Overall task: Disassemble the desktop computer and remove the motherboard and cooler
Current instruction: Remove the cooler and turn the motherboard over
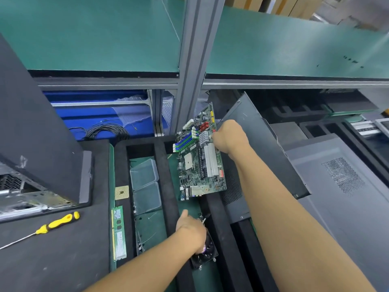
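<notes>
My right hand (230,137) grips the right edge of a green motherboard (199,157), held tilted above a green-floored slot between black foam dividers. Its bare CPU socket, blue and green memory slots and silver heatsinks face me. Lower down, my left hand (190,230) rests on a black cooler fan (205,255) lying in the same slot, fingers closed over its top. The opened computer case (31,186) stands at the far left, its dark panel upright.
A yellow-handled screwdriver (56,224) lies on the black mat at left. A CPU chip (121,192), a RAM stick (119,232) and two clear plastic trays (145,186) sit in the foam tray. Grey case panels (347,186) lie at right. A shelf post (195,66) rises behind.
</notes>
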